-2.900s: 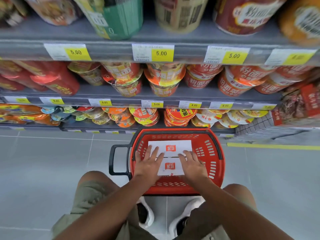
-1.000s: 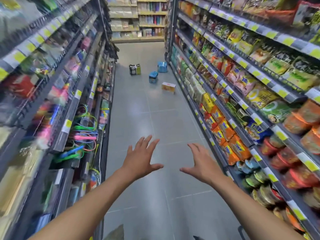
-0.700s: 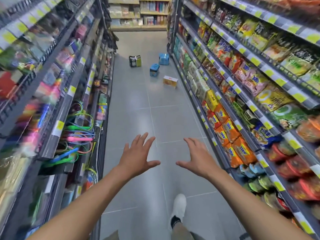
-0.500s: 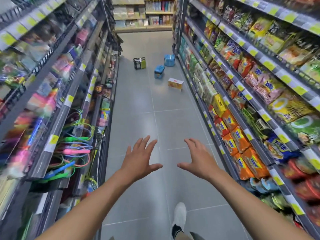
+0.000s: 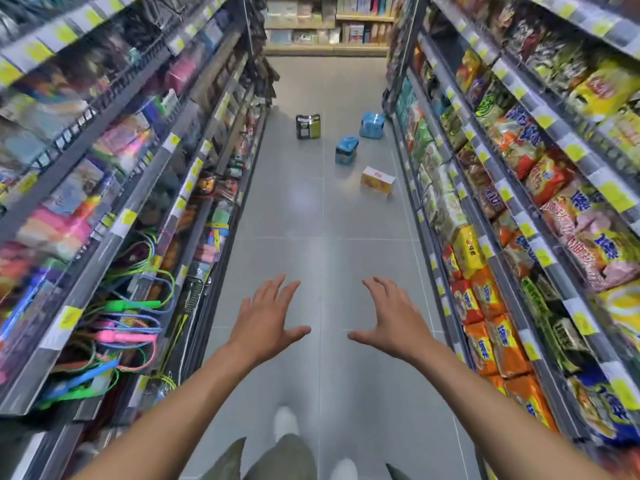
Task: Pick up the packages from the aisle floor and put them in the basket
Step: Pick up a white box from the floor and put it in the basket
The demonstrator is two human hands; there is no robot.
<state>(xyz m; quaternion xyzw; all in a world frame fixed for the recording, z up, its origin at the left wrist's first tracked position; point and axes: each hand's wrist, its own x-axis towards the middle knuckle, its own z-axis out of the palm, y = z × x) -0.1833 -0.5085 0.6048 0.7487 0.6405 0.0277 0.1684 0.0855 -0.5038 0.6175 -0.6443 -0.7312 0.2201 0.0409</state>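
Where aisle floor (image 5: 311, 216) lies grey: 4 pkgs (image 5: 377, 182), 2 blue, 1 orange, 1 dark.

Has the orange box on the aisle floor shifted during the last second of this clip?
No. The orange box lies by the foot of the right-hand shelves, just this side of the nearer blue package, as before; only the camera has come closer.
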